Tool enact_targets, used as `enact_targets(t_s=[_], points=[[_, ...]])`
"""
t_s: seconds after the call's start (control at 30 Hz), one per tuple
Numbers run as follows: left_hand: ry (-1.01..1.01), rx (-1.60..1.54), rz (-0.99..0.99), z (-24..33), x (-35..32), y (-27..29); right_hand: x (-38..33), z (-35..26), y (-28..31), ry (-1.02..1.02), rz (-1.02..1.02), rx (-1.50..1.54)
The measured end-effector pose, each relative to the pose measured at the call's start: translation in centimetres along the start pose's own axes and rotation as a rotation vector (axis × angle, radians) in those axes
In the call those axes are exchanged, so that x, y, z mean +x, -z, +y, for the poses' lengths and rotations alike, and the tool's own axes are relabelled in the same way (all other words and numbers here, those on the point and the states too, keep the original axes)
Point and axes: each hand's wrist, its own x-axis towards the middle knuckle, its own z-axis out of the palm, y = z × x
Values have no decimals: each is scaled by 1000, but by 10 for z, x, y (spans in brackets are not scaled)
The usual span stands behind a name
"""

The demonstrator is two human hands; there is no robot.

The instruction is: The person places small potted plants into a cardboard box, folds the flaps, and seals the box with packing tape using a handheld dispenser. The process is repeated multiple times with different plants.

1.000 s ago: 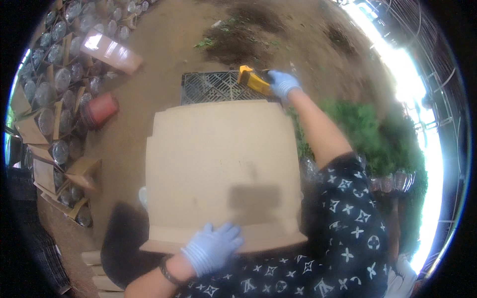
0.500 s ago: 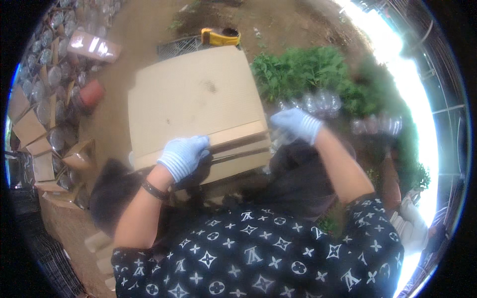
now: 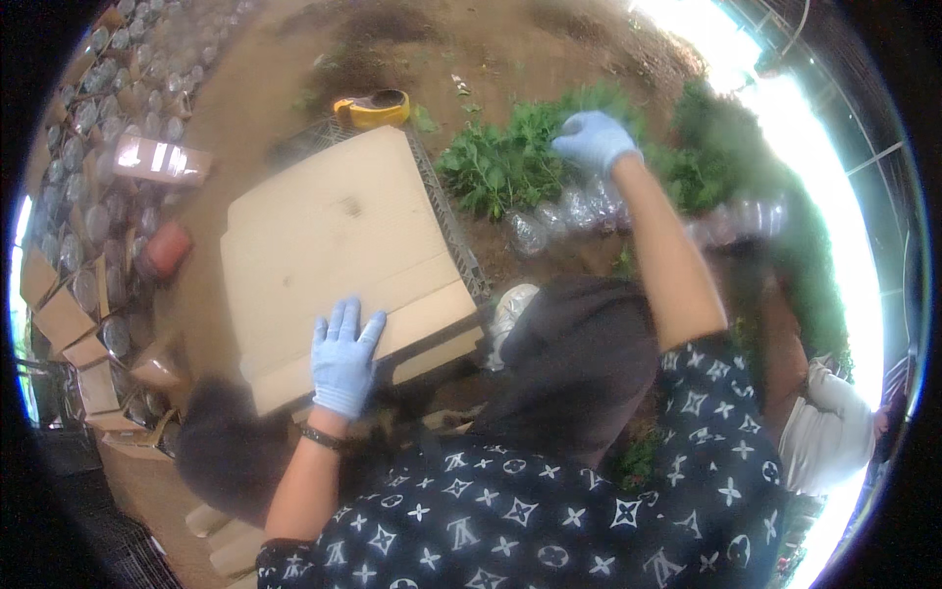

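A stack of flat cardboard sheets (image 3: 324,216), perhaps folded boxes, lies in front of me on a dark plastic crate (image 3: 453,221). My left hand (image 3: 343,358), in a pale blue knit glove, rests palm down on the near edge of the top sheet with its fingers spread. My right hand (image 3: 597,142), gloved alike, is raised over leafy green plants (image 3: 510,157) at the far right. Its fingers are bent and loosely apart, with nothing visible in them. Just below that hand stand clear plastic-wrapped bundles (image 3: 579,208) in a row.
Many clear plastic-covered pots and cardboard pieces (image 3: 74,314) crowd the left side. Among them are a red pot (image 3: 167,248) and a shiny brown box (image 3: 162,160). A yellow and black object (image 3: 373,108) sits at the crate's far end. Another person's arm (image 3: 782,339) shows at the right.
My right hand has moved up and away from the stack's right edge to the plants. My left hand has gone from gripping the cardboard edge to lying flat on it. The view has shifted.
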Motion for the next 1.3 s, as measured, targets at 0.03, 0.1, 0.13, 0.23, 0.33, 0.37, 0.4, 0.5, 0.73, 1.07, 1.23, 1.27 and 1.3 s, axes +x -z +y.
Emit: enact_targets(t_s=[0.03, 0.1, 0.13, 0.23, 0.33, 0.37, 0.4, 0.5, 0.73, 1.07, 1.23, 1.27, 1.3], points=[[10, -24, -15, 1, 0, 0, 25, 21, -5, -62, -83, -74], [58, -36, -39, 1, -2, 1, 69, 49, -50, -62, -340, -404], [41, -5, -46, 1, -3, 2, 76, 66, -80, -124, -348, -298], [39, 87, -108, 0, -6, 4, 85, 88, -187, -351, -436, -180], [48, -22, -96, 2, -11, 7, 74, 90, -264, -258, -567, -209], [33, -25, -70, 2, -13, 8, 73, 89, -278, -244, -609, -208], [70, -52, -133, 3, -15, 9, 69, 86, -291, -256, -575, -237], [59, -65, -144, 4, -22, 8, 68, 82, -311, -332, -514, -229], [61, -78, -190, 0, -32, 4, 76, 81, -341, -429, -461, -225], [64, -124, -117, 6, -5, 8, 86, 72, -181, -68, -377, 423], [14, -55, 145, -21, -16, 20, 39, 7, -45, 94, -142, 324], [25, -69, 242, -27, -20, 20, 26, -17, -26, 158, -123, 438], [70, -66, 156, -31, -22, 20, 18, -44, -6, 158, -182, 477]])
